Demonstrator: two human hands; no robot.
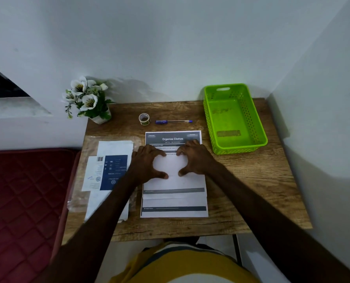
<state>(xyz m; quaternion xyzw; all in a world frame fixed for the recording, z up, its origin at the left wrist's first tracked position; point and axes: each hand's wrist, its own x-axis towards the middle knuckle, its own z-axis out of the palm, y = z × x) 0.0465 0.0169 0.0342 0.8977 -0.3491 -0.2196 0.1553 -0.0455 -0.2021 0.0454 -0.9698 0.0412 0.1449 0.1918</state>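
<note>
White printed paper sheets (174, 183) mid brown wooden counter (251, 180): left grip (147, 162) and right grip (194, 158) only press fingertips down, grasping nothing, so keep pressure even.

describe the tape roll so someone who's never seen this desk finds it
On the wooden table, look along the back edge between the potted white flowers at the left and the green basket at the right. Two small things lie there: the tape roll is the left one, a see-through ring, unlike the long blue pen beside it.
</note>
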